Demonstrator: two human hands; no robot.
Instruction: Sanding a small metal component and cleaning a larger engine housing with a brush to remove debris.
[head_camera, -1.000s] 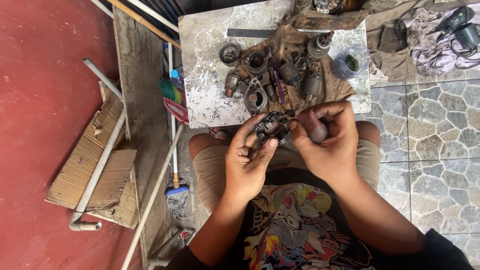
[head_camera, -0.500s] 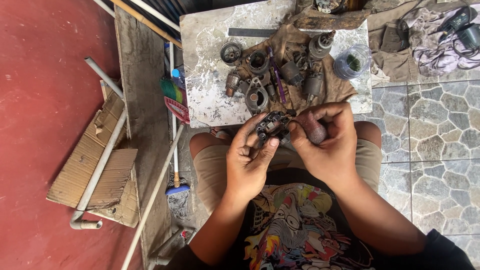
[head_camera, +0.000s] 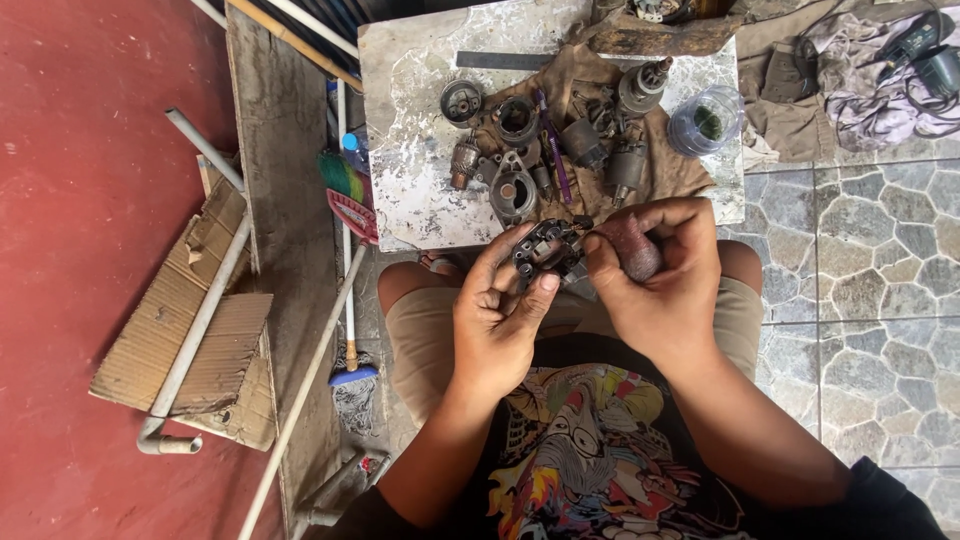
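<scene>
Both my forearms bent inward over lap; left hand and right hand close together, fingers curled shut.

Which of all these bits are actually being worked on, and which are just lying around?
In hand:
left hand holding dark metal part
right hand with rolled reddish abrasive piece

Lying about:
motor parts on brown rag
clear jar
white pipe
cardboard
</scene>
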